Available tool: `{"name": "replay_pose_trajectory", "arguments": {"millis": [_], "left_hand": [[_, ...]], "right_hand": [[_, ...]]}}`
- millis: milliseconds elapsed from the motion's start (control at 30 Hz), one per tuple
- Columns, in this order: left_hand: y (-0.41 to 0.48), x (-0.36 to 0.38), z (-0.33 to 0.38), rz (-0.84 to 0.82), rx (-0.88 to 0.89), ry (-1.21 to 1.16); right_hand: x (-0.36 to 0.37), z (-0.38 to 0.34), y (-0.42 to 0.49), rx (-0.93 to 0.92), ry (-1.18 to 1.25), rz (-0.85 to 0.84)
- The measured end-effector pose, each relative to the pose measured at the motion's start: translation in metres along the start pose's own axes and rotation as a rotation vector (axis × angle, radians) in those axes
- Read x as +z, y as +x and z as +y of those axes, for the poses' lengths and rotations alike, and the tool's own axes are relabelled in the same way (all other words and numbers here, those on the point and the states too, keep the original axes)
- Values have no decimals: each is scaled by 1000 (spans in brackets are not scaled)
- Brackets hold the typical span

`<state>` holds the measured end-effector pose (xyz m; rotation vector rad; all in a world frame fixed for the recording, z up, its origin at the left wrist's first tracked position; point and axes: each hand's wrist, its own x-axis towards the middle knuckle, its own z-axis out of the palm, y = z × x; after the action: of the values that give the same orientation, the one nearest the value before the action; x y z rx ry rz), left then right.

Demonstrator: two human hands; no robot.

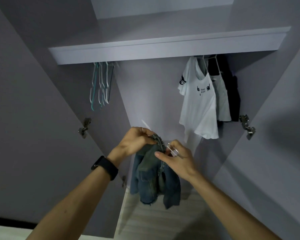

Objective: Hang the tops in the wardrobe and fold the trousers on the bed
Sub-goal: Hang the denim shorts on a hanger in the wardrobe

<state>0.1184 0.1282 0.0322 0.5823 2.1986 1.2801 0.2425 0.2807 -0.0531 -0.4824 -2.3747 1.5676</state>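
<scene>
A blue denim jacket (154, 181) hangs bunched between my hands in front of the open wardrobe. My left hand (135, 142) grips its frayed collar edge together with one end of a white hanger (146, 126). My right hand (177, 157) holds the other end of the hanger against the denim, fingers curled round it. Most of the hanger is hidden inside the jacket. On the rail at the right hang a white printed T-shirt (197, 104), a grey top (222, 103) and a black garment (232, 94).
Several empty hangers (100, 85) hang at the left end of the rail under the wardrobe shelf (145, 51). Both wardrobe doors (33, 101) stand open at either side, with metal hinges. Pale wooden floor (156, 220) shows below the jacket.
</scene>
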Motion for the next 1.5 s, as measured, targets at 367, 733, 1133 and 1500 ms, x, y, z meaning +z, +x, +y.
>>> {"name": "replay_pose_trajectory", "arguments": {"millis": [367,733,1133,1500], "left_hand": [[-4,-27,-4,-14,-124,-108],[-1,-43,-34,238,87,736],[-5,-61,-22,338,518,888],[24,-37,-17,-71,-90,206]], "right_hand": [[4,-9,40,-108,-245,-1],[-28,-63,74,-159,-424,-56],[-44,-58,61,-244,-438,84],[-44,-20,67,-125,-568,22]]}}
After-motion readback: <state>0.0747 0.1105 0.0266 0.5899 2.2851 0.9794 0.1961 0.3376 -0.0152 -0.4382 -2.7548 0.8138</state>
